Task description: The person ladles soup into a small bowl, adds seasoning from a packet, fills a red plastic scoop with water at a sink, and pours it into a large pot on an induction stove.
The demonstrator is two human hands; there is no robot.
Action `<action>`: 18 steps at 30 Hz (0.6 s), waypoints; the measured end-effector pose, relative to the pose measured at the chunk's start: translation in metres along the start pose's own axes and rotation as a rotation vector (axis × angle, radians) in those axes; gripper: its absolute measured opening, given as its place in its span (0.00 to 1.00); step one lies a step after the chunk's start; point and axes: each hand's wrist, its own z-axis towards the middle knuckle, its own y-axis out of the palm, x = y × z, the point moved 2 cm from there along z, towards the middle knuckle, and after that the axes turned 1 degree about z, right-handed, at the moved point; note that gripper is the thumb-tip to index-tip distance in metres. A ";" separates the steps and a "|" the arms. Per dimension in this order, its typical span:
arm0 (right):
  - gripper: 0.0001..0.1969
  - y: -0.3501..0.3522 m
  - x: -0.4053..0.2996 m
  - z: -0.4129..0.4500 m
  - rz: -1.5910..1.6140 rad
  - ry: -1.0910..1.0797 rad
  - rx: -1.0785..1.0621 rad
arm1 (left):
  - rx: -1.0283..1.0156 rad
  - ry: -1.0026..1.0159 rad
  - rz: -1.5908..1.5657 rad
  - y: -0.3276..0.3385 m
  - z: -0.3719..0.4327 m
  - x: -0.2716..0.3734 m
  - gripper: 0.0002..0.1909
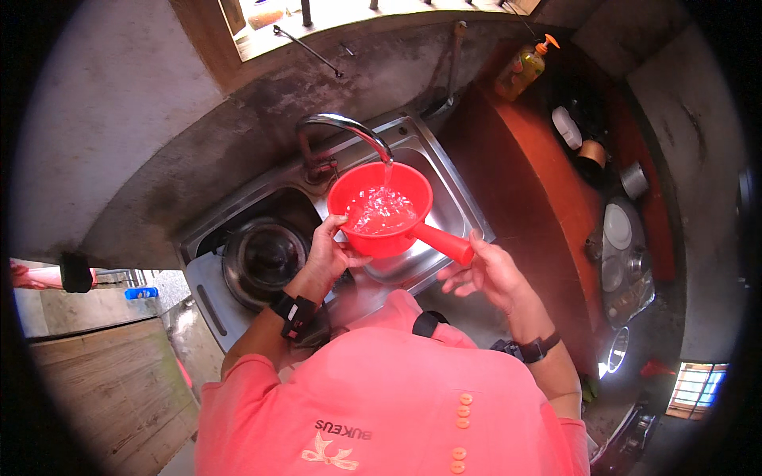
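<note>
A red plastic dipper [381, 241] is under the curved chrome faucet [351, 124], and water runs from the spout into it. Churning water [381, 211] covers its bottom. My left hand [333, 253] holds the dipper's near left side, thumb at the rim and fingers below. At the end of the dipper's handle is my right hand [485, 271], thumb against the tip and the other fingers spread apart beneath. Behind the dipper lies the right basin of a stainless steel sink [443, 172].
A dark round pan [265, 256] and a grey cutting board [217, 297] occupy the left basin. On the reddish counter at right stand a pump bottle of yellow liquid [522, 71], a metal cup [634, 180] and a tray with dishes [625, 262]. A wall rises behind the faucet.
</note>
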 end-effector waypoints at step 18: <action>0.16 0.027 0.003 0.011 0.248 0.019 0.068 | 0.046 0.079 0.191 -0.039 0.048 0.020 0.28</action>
